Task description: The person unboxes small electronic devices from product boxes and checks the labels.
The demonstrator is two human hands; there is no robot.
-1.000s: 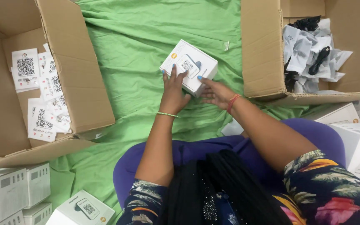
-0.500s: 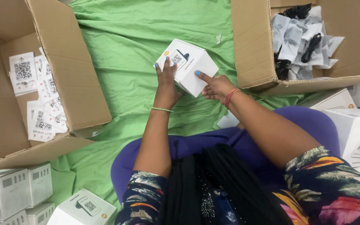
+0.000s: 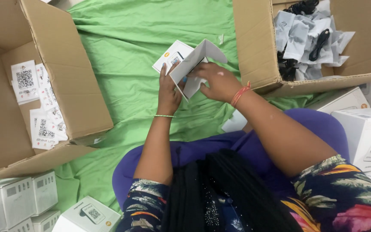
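Your left hand (image 3: 169,91) is clamped on the small white carton (image 3: 184,65), fingers running up its near-left face with the tips pointing away from you, thumb tucked behind. Your right hand (image 3: 218,81) is closed on it too, fingers curled under the raised flap (image 3: 196,60), and touches the opening directly, so it's the nearer one to the mouth. The carton sits right between both sets of fingers, above the green cloth (image 3: 121,56), its long axis tilted from near-right to far-left, flap standing open toward your right. Out beyond your right fingertips lies the cardboard box of grey pouches and black cables (image 3: 310,34); well off past your left knuckles, the open cardboard box of printed cards (image 3: 35,103).
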